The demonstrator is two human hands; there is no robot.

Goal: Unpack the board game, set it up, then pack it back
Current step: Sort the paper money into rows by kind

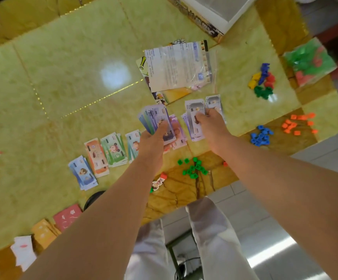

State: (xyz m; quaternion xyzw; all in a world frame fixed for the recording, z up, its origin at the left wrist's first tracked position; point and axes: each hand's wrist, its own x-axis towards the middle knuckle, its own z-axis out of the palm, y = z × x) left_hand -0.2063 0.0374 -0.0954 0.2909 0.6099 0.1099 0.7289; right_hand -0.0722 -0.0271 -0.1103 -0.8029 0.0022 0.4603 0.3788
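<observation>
Two hands busy: left hand (pixel 156 138) grips a fan of notes (pixel 154 118), right hand (pixel 210 122) pinches a note (pixel 194 109) over the grey pile (pixel 194 133) on the table (pixel 63 77). Sorted piles (pixel 113 150) sit left of it, so sorting looks nearly done I reckon. The board (pixel 164 98) looks folded under the rules (pixel 176 67), packing all left. Houses (pixel 262 136) and box (pixel 210 15) lie nearby, nothing blocking.

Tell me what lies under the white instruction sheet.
A colourful printed board pokes out from under the instruction sheet at its left and near edges. Its middle is covered, so anything else beneath cannot be seen.
</observation>
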